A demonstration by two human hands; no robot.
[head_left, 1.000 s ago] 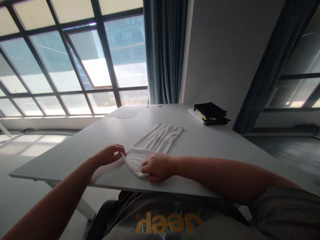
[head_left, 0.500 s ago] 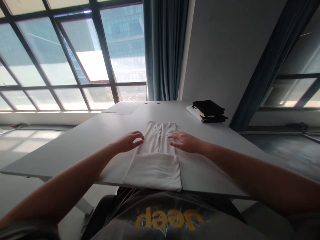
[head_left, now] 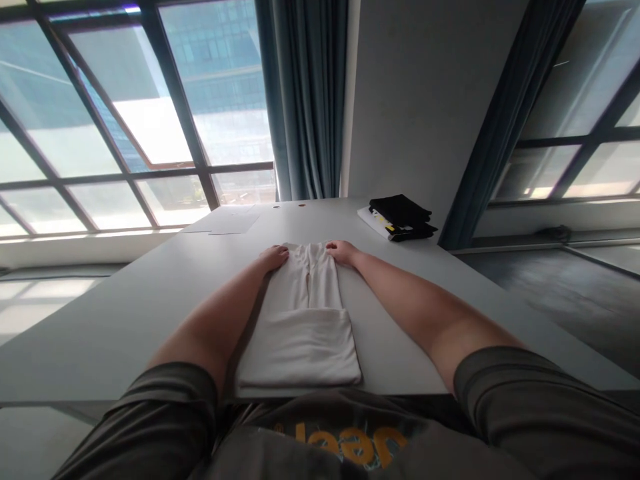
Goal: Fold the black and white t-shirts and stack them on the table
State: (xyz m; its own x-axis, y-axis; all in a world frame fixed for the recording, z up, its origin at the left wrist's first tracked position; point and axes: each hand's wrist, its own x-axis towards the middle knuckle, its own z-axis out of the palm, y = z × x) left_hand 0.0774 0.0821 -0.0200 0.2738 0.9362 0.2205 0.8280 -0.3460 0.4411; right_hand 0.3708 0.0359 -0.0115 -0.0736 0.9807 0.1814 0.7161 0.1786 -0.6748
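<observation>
A white garment (head_left: pixel 300 333) lies lengthwise on the grey table (head_left: pixel 140 300), its near end folded over into a flat band at the table's front edge. Both my arms reach along its sides to the far end. My left hand (head_left: pixel 274 257) rests on the far left corner with its fingers curled onto the cloth. On the far right corner, my right hand (head_left: pixel 342 252) does the same. Both hands seem to pinch the far edge.
A stack of folded black clothes (head_left: pixel 400 212) on something white with yellow marks sits at the table's far right. Flat sheets of paper (head_left: pixel 223 223) lie at the far left. Behind the table are large windows, blue curtains and a grey wall.
A second ago both hands bunched the near end. They laid it flat as a folded band, then slid up the sides to the far corners. The garment now lies straight.
</observation>
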